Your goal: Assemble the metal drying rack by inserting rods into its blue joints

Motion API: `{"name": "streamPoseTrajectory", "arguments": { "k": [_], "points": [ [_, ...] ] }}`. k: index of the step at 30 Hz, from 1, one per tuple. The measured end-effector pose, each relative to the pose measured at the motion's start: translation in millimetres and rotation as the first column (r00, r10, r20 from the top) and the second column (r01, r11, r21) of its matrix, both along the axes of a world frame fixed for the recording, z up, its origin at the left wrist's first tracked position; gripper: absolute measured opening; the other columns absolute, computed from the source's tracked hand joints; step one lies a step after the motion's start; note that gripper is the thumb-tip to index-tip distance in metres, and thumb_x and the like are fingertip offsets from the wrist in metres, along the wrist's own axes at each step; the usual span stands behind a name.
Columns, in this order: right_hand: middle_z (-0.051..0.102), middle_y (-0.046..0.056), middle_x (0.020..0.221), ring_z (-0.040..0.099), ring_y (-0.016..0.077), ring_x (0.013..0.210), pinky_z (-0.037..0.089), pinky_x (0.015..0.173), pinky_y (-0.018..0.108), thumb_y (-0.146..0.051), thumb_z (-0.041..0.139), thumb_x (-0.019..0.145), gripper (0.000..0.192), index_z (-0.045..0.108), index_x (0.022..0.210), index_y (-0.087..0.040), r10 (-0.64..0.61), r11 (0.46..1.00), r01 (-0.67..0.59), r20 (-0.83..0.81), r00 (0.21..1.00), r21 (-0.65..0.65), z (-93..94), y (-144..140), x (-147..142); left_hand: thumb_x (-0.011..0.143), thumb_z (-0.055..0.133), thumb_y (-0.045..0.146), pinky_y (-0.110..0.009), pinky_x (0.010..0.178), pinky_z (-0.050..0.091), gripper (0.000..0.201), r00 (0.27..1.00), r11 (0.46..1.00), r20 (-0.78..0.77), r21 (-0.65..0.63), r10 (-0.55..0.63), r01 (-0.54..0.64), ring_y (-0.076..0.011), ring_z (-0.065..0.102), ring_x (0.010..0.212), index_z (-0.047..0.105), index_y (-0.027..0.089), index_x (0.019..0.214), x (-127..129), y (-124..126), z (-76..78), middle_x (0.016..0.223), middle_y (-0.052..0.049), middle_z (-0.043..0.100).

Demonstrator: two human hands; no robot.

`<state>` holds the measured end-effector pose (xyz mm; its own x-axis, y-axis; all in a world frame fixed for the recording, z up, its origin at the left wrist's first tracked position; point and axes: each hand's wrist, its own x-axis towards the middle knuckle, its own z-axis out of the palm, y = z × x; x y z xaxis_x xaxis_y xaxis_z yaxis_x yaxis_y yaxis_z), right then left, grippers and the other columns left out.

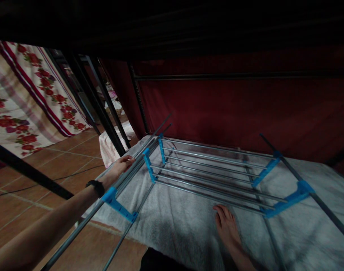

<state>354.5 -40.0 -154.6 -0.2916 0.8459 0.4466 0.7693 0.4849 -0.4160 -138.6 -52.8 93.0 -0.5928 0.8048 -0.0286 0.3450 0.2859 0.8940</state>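
On the bed stands a shoe rack [211,191] of thin grey metal tubes joined by blue plastic brackets [284,203]. My left hand [123,165], with a dark band at the wrist, is at the rack's left side. Its fingers curl over a bundle of metal tubes [132,170] lying between two blue brackets; their undersides are hidden. Just in front of the rack's middle tubes, my right hand [227,223] rests low over the grey blanket [185,226]. Its fingers are apart and hold nothing.
A black bed frame [87,94] surrounds this space, with a dark upper bunk overhead. Dark red cloth [217,105] hangs behind the rack. To the left are a flowered curtain [39,94], a tiled floor [61,158] with a cable, and a pale striped cloth [111,146].
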Motion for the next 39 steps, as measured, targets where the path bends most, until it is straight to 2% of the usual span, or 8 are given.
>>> {"name": "streamPoseTrajectory", "arguments": {
  "k": [5,10,14,20,24,29,34,39],
  "points": [
    [0.067,0.005,0.115,0.063,0.0236,0.104,0.051,0.091,0.043,-0.025,0.037,0.094,0.031,0.062,0.114,-0.028,0.005,1.000,-0.005,0.000,1.000,0.004,-3.4,1,0,0.055,0.080,0.062,-0.026,0.050,0.040,0.051,0.999,0.999,0.013,0.001,-0.040,0.040,-0.0181,0.058,0.058,0.065,0.018,0.077,-2,-1,2.8,0.057,0.001,0.059],
    [0.066,0.006,0.117,0.063,0.0248,0.107,0.050,0.091,0.044,-0.024,0.038,0.094,0.032,0.061,0.115,-0.029,0.010,1.000,-0.010,0.000,1.000,-0.011,-2.4,0,0,0.048,0.086,0.060,-0.027,0.057,0.047,0.058,0.994,0.995,0.065,0.046,-0.093,0.090,-0.0192,0.062,0.066,0.070,0.016,0.082,1,0,7.2,0.070,-0.003,0.068],
    [0.066,0.006,0.117,0.063,0.0245,0.107,0.050,0.091,0.044,-0.023,0.037,0.095,0.032,0.061,0.114,-0.029,0.012,1.000,-0.012,0.002,1.000,-0.013,-2.6,0,1,0.049,0.085,0.063,-0.027,0.055,0.044,0.065,0.989,0.992,0.076,0.030,-0.127,0.126,-0.0184,0.060,0.064,0.071,0.015,0.089,-6,2,6.1,0.069,-0.003,0.067],
    [0.066,0.006,0.117,0.062,0.0238,0.108,0.050,0.090,0.043,-0.025,0.036,0.094,0.033,0.062,0.114,-0.027,0.008,1.000,-0.008,0.025,1.000,0.000,-4.2,1,1,0.054,0.079,0.071,-0.024,0.051,0.035,0.064,0.979,0.983,-0.096,0.024,-0.179,0.182,-0.0125,0.047,0.055,0.068,0.015,0.083,-14,3,10.4,0.060,0.001,0.056],
    [0.064,0.007,0.120,0.060,0.0225,0.110,0.049,0.092,0.041,-0.024,0.036,0.095,0.034,0.062,0.116,-0.025,0.004,1.000,-0.003,0.034,0.999,-0.031,-4.2,0,1,0.056,0.075,0.075,-0.025,0.056,0.040,0.064,0.970,0.982,-0.159,0.010,-0.185,0.188,-0.0153,0.052,0.062,0.066,0.016,0.078,-7,2,23.3,0.065,0.000,0.060],
    [0.065,0.007,0.118,0.060,0.0234,0.108,0.048,0.094,0.044,-0.026,0.035,0.096,0.032,0.062,0.114,-0.025,0.004,0.999,-0.003,0.021,1.000,-0.035,-5.6,0,0,0.058,0.071,0.080,-0.028,0.069,0.050,0.073,0.951,0.971,-0.207,0.008,-0.232,0.239,-0.0223,0.064,0.081,0.072,0.015,0.092,-6,6,32.3,0.086,-0.006,0.072],
    [0.065,0.007,0.118,0.061,0.0245,0.106,0.049,0.093,0.046,-0.025,0.035,0.096,0.033,0.061,0.115,-0.027,0.008,1.000,-0.009,-0.007,1.000,-0.028,-5.9,1,0,0.058,0.072,0.079,-0.031,0.075,0.053,0.076,0.938,0.956,-0.196,0.017,-0.285,0.294,-0.0264,0.067,0.090,0.075,0.015,0.099,-10,11,34.4,0.097,-0.010,0.075],
    [0.065,0.008,0.118,0.062,0.0242,0.108,0.049,0.092,0.044,-0.024,0.036,0.095,0.033,0.062,0.115,-0.026,0.008,1.000,-0.008,0.004,1.000,-0.018,-6.1,0,0,0.061,0.070,0.078,-0.027,0.058,0.048,0.072,0.918,0.953,-0.270,0.004,-0.291,0.304,-0.0198,0.062,0.069,0.074,0.016,0.097,-11,14,36.2,0.076,-0.005,0.069]
  ]
}}
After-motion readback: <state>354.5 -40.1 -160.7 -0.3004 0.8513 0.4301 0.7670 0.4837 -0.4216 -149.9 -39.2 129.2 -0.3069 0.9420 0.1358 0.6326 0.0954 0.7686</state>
